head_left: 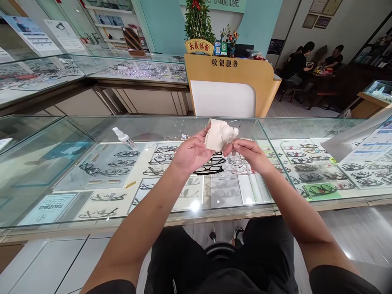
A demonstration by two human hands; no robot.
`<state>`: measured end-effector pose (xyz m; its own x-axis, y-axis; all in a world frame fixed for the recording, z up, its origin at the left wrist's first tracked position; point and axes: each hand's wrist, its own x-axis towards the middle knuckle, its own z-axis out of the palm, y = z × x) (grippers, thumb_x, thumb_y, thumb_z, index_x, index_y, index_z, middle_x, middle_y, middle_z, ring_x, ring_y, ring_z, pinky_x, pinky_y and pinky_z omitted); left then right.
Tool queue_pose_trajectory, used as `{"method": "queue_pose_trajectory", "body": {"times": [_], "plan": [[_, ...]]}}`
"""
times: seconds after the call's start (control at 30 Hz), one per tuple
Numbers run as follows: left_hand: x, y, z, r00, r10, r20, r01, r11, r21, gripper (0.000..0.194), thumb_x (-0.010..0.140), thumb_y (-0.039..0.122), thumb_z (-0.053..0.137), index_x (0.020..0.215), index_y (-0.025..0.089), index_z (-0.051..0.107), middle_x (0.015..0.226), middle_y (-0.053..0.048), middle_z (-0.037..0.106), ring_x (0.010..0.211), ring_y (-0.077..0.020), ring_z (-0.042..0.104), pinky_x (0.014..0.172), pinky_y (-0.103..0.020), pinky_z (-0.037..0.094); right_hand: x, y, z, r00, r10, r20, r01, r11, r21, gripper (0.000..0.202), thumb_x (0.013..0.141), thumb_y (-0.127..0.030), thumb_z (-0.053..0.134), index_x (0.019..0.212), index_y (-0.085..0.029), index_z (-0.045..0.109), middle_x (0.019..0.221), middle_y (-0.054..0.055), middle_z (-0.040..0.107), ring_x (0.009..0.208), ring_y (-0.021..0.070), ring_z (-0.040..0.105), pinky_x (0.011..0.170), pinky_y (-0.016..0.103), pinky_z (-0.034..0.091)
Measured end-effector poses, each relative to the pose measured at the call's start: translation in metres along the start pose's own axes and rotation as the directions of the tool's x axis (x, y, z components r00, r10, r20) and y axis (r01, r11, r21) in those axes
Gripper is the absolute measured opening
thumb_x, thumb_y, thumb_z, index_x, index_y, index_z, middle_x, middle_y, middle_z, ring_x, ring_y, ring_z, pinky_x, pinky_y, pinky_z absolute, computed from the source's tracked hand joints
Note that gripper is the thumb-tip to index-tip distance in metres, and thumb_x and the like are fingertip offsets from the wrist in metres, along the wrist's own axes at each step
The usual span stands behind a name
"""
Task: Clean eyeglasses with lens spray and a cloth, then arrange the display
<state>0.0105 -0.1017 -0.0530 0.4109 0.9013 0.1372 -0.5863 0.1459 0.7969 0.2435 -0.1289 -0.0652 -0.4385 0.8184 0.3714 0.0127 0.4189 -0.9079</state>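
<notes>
Left hand [192, 152], raised above the glass-topped table [211, 218], is closed on a cream cloth [215, 135]. By the right hand [250, 154], also above the table, thin-rimmed spectacles [227, 133] are pinched between thumb and fingertips. One round lens [228, 134] is set in front of the cloth; whether the two are pressed together cannot be told. The gripped part of the frame is obscured by the fingers.

A fingertip pinch is judged suitable because a slender frame could be bent by a fuller grasp, and because the lens face is thereby left uncovered. The cloth is presumably held between the left fingers and the lens so that bare skin is kept off it. By the height above the table, the frame is likely spared knocks against the glass.

On the left part of the table, a white spray bottle [124, 138] is placed, well apart from both hands but probably within reach. Apparently beneath the table's glass, black-framed spectacles [210, 169] are laid among many other pairs, an arrangement suited to viewing from above. On the table's right part, a printed sheet [364, 141] is propped at a slant, presumably for easy reading.
</notes>
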Motion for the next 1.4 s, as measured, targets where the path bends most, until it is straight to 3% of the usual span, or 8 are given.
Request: {"method": "queue_pose_trajectory", "body": {"times": [0.23, 0.47, 0.6, 0.7, 0.87, 1.03, 1.17, 1.4], "plan": [[0.002, -0.002, -0.001, 0.999, -0.023, -0.034, 0.023, 1.000, -0.012, 0.056, 0.065, 0.010, 0.062, 0.115, 0.023, 0.080, 0.128, -0.008, 0.081, 0.131, -0.0317, 0.073, 0.099, -0.045, 0.062, -0.001, -0.001, 0.002, 1.000, 0.006, 0.020, -0.007, 0.998, 0.062, 0.037, 0.111, -0.054, 0.063, 0.103, -0.026, 0.086, 0.103, 0.006, 0.081, 0.104, 0.0253, 0.067, 0.093, 0.038, 0.047], [0.005, -0.012, -0.004, 0.995, 0.054, -0.086, -0.054, 0.999, 0.004, 0.048, 0.067, 0.005, 0.087, 0.109, 0.025, 0.078, 0.107, -0.001, 0.082, 0.097, -0.0186, 0.078, 0.084, -0.031, 0.062, -0.001, -0.002, 0.006, 0.999, 0.034, 0.042, -0.040, 0.987, 0.155, 0.035, 0.110, -0.054, 0.066, 0.099, -0.026, 0.084, 0.099, 0.005, 0.081, 0.100, 0.0258, 0.069, 0.087, 0.039, 0.046], [0.002, -0.018, 0.000, 0.989, 0.124, -0.085, -0.119, 0.991, 0.069, 0.054, 0.066, 0.015, 0.099, 0.113, 0.023, 0.073, 0.100, 0.000, 0.080, 0.091, -0.0166, 0.076, 0.083, -0.030, 0.060, -0.001, -0.002, 0.009, 0.997, 0.045, 0.057, -0.053, 0.989, 0.137, 0.036, 0.109, -0.055, 0.067, 0.099, -0.026, 0.084, 0.100, 0.006, 0.082, 0.099, 0.0256, 0.069, 0.087, 0.039, 0.047], [-0.002, -0.022, 0.007, 0.984, 0.166, -0.065, -0.158, 0.982, 0.107, 0.053, 0.071, 0.028, 0.103, 0.112, 0.022, 0.071, 0.093, 0.000, 0.077, 0.081, -0.0153, 0.073, 0.072, -0.028, 0.057, -0.002, -0.003, 0.011, 0.996, 0.027, 0.083, -0.037, 0.991, 0.128, 0.036, 0.109, -0.055, 0.066, 0.099, -0.026, 0.084, 0.101, 0.006, 0.082, 0.099, 0.0255, 0.070, 0.088, 0.040, 0.049], [-0.009, -0.025, 0.017, 0.990, 0.139, 0.035, -0.142, 0.979, 0.142, 0.054, 0.076, 0.046, 0.103, 0.109, 0.022, 0.068, 0.088, 0.002, 0.076, 0.054, -0.0113, 0.062, 0.054, -0.030, 0.050, -0.002, -0.005, 0.015, 0.995, 0.002, 0.100, -0.016, 0.989, 0.144, 0.035, 0.109, -0.054, 0.067, 0.097, -0.025, 0.083, 0.099, 0.006, 0.082, 0.098, 0.0240, 0.071, 0.088, 0.038, 0.050], [-0.012, -0.025, 0.015, 0.983, 0.109, 0.145, -0.144, 0.955, 0.260, 0.041, 0.090, 0.051, 0.093, 0.104, 0.020, 0.071, 0.072, 0.002, 0.069, 0.056, -0.0117, 0.062, 0.059, -0.029, 0.049, -0.002, -0.003, 0.016, 0.994, 0.005, 0.109, -0.025, 0.982, 0.185, 0.035, 0.108, -0.055, 0.069, 0.096, -0.025, 0.083, 0.097, 0.006, 0.082, 0.096, 0.0235, 0.072, 0.088, 0.039, 0.052], [-0.012, -0.021, 0.013, 0.980, 0.072, 0.185, -0.130, 0.938, 0.320, 0.043, 0.090, 0.053, 0.093, 0.103, 0.020, 0.068, 0.069, 0.001, 0.071, 0.056, -0.0135, 0.063, 0.062, -0.031, 0.052, -0.003, -0.001, 0.016, 0.991, 0.031, 0.130, -0.062, 0.968, 0.244, 0.036, 0.106, -0.057, 0.071, 0.094, -0.024, 0.083, 0.095, 0.005, 0.082, 0.095, 0.0239, 0.073, 0.089, 0.040, 0.053], [-0.012, -0.014, 0.013, 0.974, 0.076, 0.215, -0.140, 0.945, 0.296, 0.045, 0.093, 0.041, 0.093, 0.116, 0.022, 0.059, 0.074, 0.002, 0.072, 0.060, -0.0154, 0.067, 0.066, -0.033, 0.058, -0.003, 0.002, 0.016, 0.993, 0.056, 0.105, -0.081, 0.965, 0.248, 0.035, 0.107, -0.054, 0.070, 0.095, -0.024, 0.084, 0.093, 0.004, 0.082, 0.094, 0.0230, 0.074, 0.089, 0.038, 0.052]]}}
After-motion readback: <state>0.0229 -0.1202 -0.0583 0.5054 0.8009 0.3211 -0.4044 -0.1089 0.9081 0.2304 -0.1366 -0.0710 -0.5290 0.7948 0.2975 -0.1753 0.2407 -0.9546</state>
